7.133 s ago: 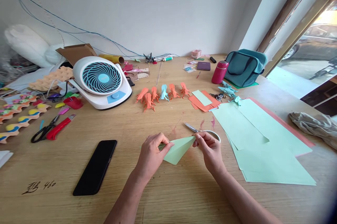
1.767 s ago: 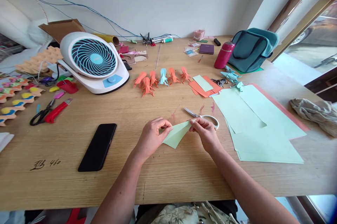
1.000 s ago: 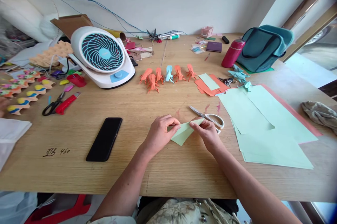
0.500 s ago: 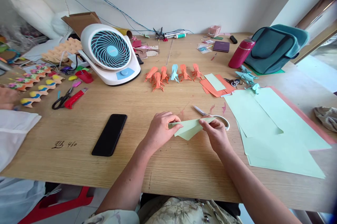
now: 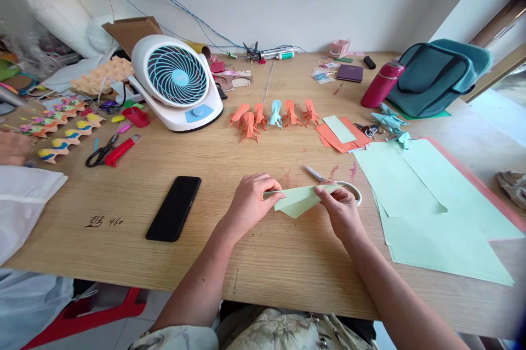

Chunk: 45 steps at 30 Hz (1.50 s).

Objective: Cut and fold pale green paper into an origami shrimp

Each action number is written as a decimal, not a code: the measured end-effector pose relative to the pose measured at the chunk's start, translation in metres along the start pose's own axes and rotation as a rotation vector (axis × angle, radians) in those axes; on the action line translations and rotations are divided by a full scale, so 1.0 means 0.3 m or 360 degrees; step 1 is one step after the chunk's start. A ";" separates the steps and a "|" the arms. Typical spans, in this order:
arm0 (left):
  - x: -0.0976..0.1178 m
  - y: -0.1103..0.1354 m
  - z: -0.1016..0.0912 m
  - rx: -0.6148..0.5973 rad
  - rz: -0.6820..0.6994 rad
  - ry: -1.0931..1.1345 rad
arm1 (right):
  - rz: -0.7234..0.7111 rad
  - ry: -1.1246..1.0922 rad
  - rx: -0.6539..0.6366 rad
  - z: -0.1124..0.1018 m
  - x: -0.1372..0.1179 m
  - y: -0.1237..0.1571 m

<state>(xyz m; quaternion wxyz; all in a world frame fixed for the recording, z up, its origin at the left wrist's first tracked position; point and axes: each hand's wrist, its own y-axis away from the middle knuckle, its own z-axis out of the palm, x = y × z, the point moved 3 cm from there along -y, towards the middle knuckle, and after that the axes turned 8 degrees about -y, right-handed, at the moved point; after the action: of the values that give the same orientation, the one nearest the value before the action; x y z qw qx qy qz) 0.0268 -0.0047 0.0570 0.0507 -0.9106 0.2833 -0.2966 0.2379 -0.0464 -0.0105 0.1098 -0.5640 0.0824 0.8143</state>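
Your left hand (image 5: 252, 199) and right hand (image 5: 342, 210) pinch closed on the folded paper (image 5: 298, 201). Scissors (image 5: 315, 174) lie by the right.

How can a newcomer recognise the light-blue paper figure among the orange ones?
Find the white fan on the wooden table. Just to its right in the picture stand five orange paper figures. Between them is the light-blue paper figure, the only one in that group that is not orange.

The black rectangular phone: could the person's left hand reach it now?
Probably yes: nothing visible stands between the left hand and the black rectangular phone, though that hand pinches a folded pale green paper.
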 end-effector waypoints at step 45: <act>-0.045 -0.007 0.038 -0.0212 -0.0293 0.0603 | 0.0192 0.0016 -0.0071 0.012 -0.001 0.007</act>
<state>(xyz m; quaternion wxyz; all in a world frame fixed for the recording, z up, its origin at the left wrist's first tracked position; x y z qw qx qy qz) 0.0252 0.0036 0.0413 -0.0908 -0.8620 0.2225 -0.4463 0.2340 -0.0476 -0.0088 0.0474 -0.5643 0.0987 0.8183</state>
